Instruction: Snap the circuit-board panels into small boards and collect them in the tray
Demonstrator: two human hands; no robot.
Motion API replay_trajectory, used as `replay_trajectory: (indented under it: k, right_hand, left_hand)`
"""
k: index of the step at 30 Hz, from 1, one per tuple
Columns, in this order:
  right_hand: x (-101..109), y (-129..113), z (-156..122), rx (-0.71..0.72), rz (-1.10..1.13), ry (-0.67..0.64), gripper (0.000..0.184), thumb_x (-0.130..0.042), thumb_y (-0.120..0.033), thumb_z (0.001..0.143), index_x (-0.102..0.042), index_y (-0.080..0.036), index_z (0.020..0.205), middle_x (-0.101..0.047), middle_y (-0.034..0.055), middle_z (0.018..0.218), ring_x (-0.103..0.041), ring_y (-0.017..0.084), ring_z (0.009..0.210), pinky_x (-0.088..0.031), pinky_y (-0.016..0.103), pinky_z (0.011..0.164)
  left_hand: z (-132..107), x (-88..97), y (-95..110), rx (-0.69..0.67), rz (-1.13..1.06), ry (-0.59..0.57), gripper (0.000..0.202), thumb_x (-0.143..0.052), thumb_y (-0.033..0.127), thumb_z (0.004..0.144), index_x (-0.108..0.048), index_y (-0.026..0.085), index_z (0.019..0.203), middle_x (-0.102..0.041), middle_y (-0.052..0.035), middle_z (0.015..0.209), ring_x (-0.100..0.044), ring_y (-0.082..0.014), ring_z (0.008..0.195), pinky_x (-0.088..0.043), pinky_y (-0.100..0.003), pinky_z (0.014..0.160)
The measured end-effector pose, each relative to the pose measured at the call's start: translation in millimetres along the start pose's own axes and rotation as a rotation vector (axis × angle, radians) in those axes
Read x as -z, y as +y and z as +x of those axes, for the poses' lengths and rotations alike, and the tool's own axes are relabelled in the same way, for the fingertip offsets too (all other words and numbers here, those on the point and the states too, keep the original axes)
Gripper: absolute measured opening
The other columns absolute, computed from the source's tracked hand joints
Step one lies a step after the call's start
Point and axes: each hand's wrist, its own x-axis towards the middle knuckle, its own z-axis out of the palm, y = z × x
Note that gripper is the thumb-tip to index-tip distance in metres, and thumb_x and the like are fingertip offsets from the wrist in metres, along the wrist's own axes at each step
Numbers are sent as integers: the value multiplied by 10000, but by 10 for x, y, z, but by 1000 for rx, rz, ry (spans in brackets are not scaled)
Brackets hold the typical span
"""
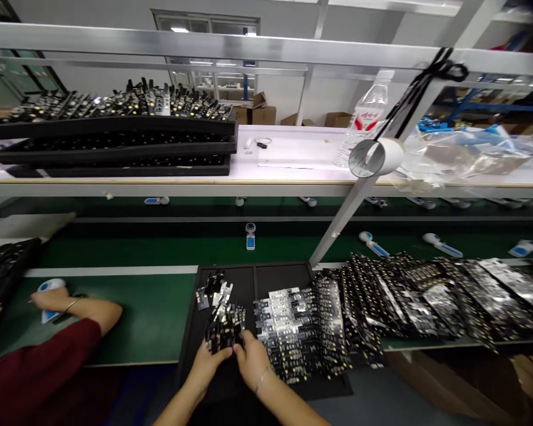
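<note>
My left hand (208,365) and my right hand (254,362) are close together over the near left part of a black tray (237,384). Between them they grip a bunch of small black circuit boards (225,328), thumbs toward me and fingers mostly hidden behind the boards. Beyond the bunch, a few loose boards (214,290) lie in the tray's left compartment. Right of my right hand, panels of circuit boards (293,331) with yellow spots and silvery faces stand leaning in rows.
More board panels (408,296) spread along the bench at right. A co-worker's arm (86,313) reaches over a white-and-blue device (51,296) at left. Similar devices (250,236) lie on the green belt. Overhead, the shelf holds stacked black trays (115,127), a bottle (368,112) and a hanging tape roll (375,158).
</note>
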Motion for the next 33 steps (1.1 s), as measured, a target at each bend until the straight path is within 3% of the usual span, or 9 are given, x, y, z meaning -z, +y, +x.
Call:
replay_trajectory:
  k: [3, 7, 10, 13, 19, 22, 27, 30, 33]
  right_hand:
    - [-46, 199, 297, -80, -45, -36, 339, -551, -350, 868, -613, -153, 1138, -723, 82, 850, -697, 213, 806, -483, 267, 712]
    - [48, 563, 445, -286, -188, 97, 519, -535, -304, 871, -471, -90, 1340, -615, 235, 1183, -614, 325, 1073, -458, 411, 856]
    - [125, 835, 387, -451, -264, 193, 759, -624, -293, 806, -297, -88, 1459, -356, 336, 1424, -443, 453, 1245, -408, 564, 889]
    - [159, 1015, 303, -482, -243, 208, 812, -671, -236, 742, -317, -124, 1463, -334, 299, 1464, -415, 463, 1263, -424, 558, 885]
    - [487, 1078, 194, -430, 8, 300, 738, -514, -143, 754, -307, -20, 1452, -625, 279, 1175, -628, 354, 1028, -451, 479, 894]
    - [689, 901, 121, -376, 224, 391, 584, -425, -242, 822, -457, -20, 1361, -702, 232, 956, -668, 332, 916, -463, 475, 878]
    - [622, 190, -120, -148, 666, 460, 534, -335, -483, 917, -497, -156, 1307, -695, 113, 1131, -659, 218, 1002, -512, 330, 876]
    - [522, -122, -322, -100, 980, 509, 599, -574, -537, 817, -529, -159, 1279, -688, 111, 1163, -621, 256, 1114, -488, 384, 962]
    - [483, -128, -488, -149, 869, 582, 680, -751, -513, 666, -602, -150, 1221, -631, 131, 1268, -477, 310, 1296, -319, 439, 1136]
  left_hand:
    - [293, 158, 65, 160, 175, -138, 673, -691, 645, 605, -670, 126, 1034, -747, -162, 1028, -680, -337, 1001, -525, -390, 813]
    - [521, 541, 10, 179, 354, 21, 742, -742, 643, 465, -657, 74, 935, -705, -255, 1069, -542, -482, 1174, -458, -473, 915]
    - [463, 788, -165, 107, 417, 96, 885, -758, 602, 415, -584, 78, 1106, -559, -292, 1324, -380, -460, 1342, -334, -451, 1076]
    - [289, 862, -381, 71, 380, 42, 952, -719, 639, 447, -530, 56, 1176, -546, -316, 1326, -487, -396, 1287, -376, -407, 1064]
    - [-78, 608, -513, 51, 241, -109, 735, -742, 667, 510, -632, 164, 1034, -695, -202, 1154, -624, -355, 1131, -475, -410, 966]
    - [-295, 364, -277, 110, 138, -227, 645, -725, 649, 617, -650, 205, 1079, -693, -156, 1184, -611, -344, 1146, -456, -446, 973]
    - [-610, -138, 286, 158, -338, -500, 629, -727, 518, 739, -524, 300, 1293, -559, -117, 1386, -598, -293, 1173, -426, -455, 995]
    - [-669, -259, 518, -31, -538, -404, 505, -724, 360, 789, -537, 287, 1252, -611, -106, 1309, -618, -269, 1127, -485, -382, 908]
    - [-660, -134, 605, -38, -557, -280, 522, -693, 259, 816, -482, 288, 1292, -666, -89, 1198, -664, -228, 999, -520, -292, 756]
